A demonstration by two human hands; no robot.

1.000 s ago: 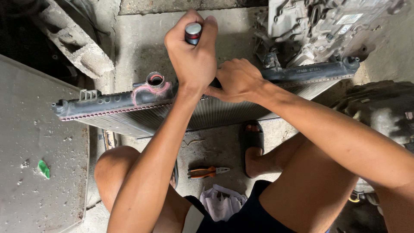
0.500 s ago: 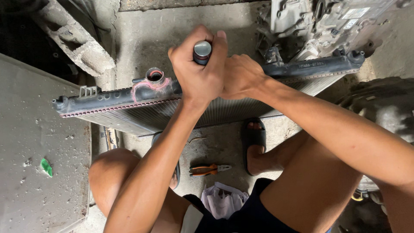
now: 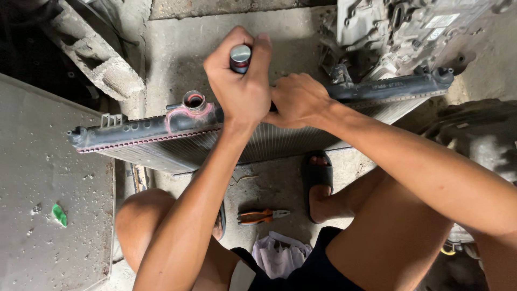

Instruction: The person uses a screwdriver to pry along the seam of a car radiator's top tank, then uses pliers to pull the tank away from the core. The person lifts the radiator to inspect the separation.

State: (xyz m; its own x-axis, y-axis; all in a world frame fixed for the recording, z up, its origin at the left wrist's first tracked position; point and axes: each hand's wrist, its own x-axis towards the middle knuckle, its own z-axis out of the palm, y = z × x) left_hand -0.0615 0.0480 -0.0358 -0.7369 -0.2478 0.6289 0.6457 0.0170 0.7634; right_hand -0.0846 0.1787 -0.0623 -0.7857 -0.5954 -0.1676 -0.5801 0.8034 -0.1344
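**While Both Hands Bear on the Tank: Radiator, Held Upright on Edge**

Item 1. Radiator [image 3: 177, 143]: stands on its long edge across the concrete floor [image 3: 177, 59], black plastic tank uppermost, fins facing the person. An open filler neck [image 3: 194, 100] with pinkish staining sits on the tank, just left of the hands.

Item 2. Left hand [image 3: 239, 89]: fist wrapped tight round a tool handle [image 3: 240, 55], of which only the round metal-and-red butt shows above the knuckles. The working end is hidden below the fist, so what it meets on the tank cannot be told.

Item 3. Right hand [image 3: 299, 99]: fingers curled closed over the tank's top edge, touching the left hand, bracing the radiator.

Change noted: against the views of a moment ago, the fist with the handle has come lower and closer to the tank, and the right hand has kept its place. This reads as the tool being pressed down into the tank seam, though that is a judgement.

Sundries: orange-handled pliers [image 3: 261, 216] and a pale rag [image 3: 280, 253] between the knees; a grey metal sheet [image 3: 48, 178] at left; an engine assembly [image 3: 409, 32] beyond.
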